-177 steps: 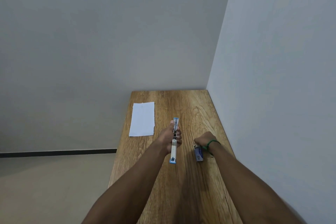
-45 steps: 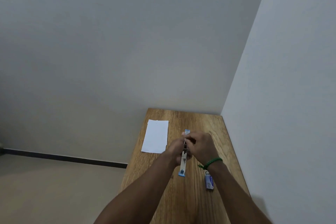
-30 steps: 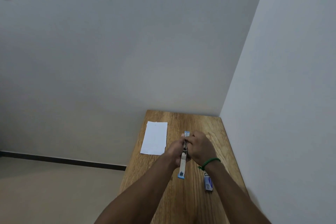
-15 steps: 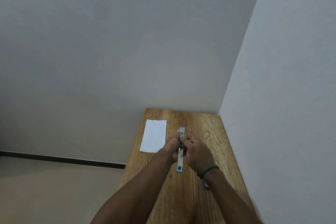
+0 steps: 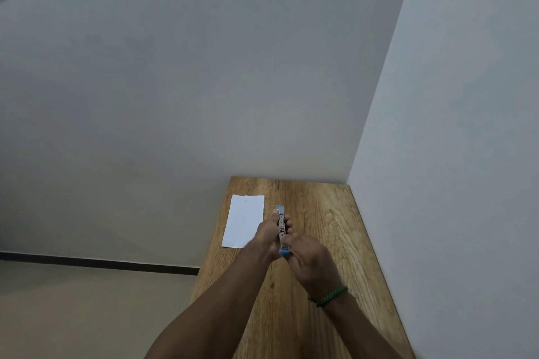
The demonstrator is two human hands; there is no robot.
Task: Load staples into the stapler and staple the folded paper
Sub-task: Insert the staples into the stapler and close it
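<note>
Hands are meeting over the middle of the table, both working on 1 item. Left hand (image 5: 267, 237) is gripping the stapler (image 5: 281, 226) around its middle, fingers curled on both sides of the metal body, holding it lengthwise with its far blue tip pointing toward the back wall. Right hand (image 5: 309, 261) is closing on the near blue end of the stapler, fingers bent over it; whether a strip of staples is sitting between those fingers is too small to tell. A green bracelet (image 5: 329, 297) is circling the right wrist. Stapler is appearing opened out long and thin, its silver channel facing up; whether it is resting on the wood or lifted clear cannot be told. Folded paper (image 5: 244, 220) is lying flat near the table's left edge, just beside the left hand and partly overlapped by it at the near corner in this view. Wooden table (image 5: 326, 213) is standing in a corner, its right edge running along a white wall (image 5: 452, 154) and its far edge meeting a grey wall (image 5: 204, 81).
</note>
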